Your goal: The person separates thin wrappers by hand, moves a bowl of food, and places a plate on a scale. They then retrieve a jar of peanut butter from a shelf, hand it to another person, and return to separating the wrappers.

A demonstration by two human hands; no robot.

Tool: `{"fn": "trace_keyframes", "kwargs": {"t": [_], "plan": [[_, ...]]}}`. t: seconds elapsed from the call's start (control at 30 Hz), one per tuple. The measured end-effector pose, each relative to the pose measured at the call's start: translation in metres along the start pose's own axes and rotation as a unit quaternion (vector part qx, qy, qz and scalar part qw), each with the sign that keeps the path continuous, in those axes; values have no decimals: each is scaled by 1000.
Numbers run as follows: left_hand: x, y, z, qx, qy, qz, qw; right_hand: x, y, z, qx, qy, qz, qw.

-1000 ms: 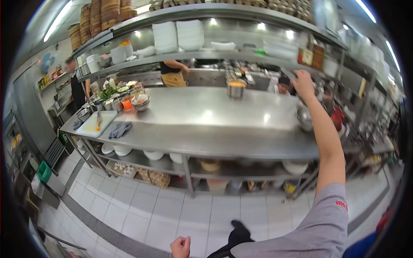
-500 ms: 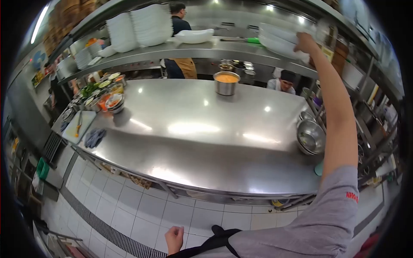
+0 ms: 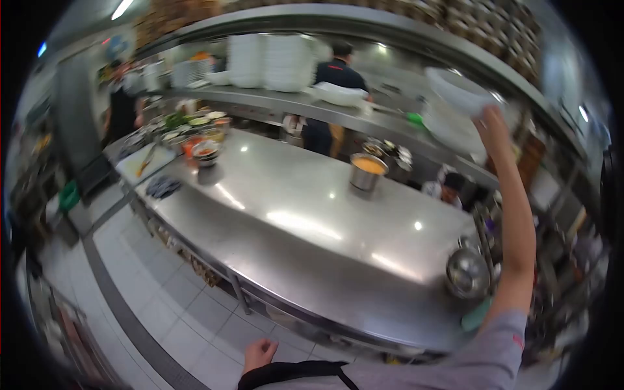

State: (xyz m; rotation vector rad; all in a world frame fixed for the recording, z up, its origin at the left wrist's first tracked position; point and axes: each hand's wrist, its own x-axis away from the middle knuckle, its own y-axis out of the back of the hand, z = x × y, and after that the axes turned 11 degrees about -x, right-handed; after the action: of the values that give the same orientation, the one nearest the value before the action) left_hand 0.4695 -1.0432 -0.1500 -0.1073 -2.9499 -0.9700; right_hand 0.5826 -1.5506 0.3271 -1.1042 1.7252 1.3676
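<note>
My right hand (image 3: 492, 125) is raised to the upper shelf at the right and grips a white bowl (image 3: 459, 91), lifted above a stack of white dishes (image 3: 450, 128). My right arm stretches up from my grey sleeve. Low by my hip, my left hand (image 3: 259, 354) hangs loosely curled and holds nothing. The long steel counter (image 3: 312, 227) lies in front of me.
A steel pot of orange sauce (image 3: 367, 171) stands mid-counter. Nested steel bowls (image 3: 467, 273) sit at its right end. Small dishes of ingredients (image 3: 201, 146), a cutting board (image 3: 146, 161) and a dark cloth (image 3: 162, 187) are at the far left. Two people (image 3: 335, 81) work behind.
My right hand has lifted a white bowl off the shelf stack. My view has tilted and swung, so the counter now runs diagonally.
</note>
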Motion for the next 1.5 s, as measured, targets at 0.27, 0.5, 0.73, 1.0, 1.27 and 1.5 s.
{"fn": "trace_keyframes", "kwargs": {"t": [0.27, 0.5, 0.73, 1.0, 1.27, 1.5], "plan": [[-71, 50, -82, 314, -231, -22, 921, 88, 27, 176, -272, 47, 29, 961], [-59, 145, -18, 605, -456, -207, 619, 124, 11, 380, -647, 261, 268, 665], [206, 156, 43, 579, -61, -599, 549, 172, 56, 573, -812, 136, 520, 225], [494, 125, 31, 357, 223, -828, 370, 305, 272, 770, -774, 345, 513, 139], [711, 91, 0, 84, 271, -940, 189, 436, 557, 872, -716, 409, 558, -97], [934, 122, 15, 88, 325, -941, -11, 524, 811, 921, -532, 361, 710, -287]]}}
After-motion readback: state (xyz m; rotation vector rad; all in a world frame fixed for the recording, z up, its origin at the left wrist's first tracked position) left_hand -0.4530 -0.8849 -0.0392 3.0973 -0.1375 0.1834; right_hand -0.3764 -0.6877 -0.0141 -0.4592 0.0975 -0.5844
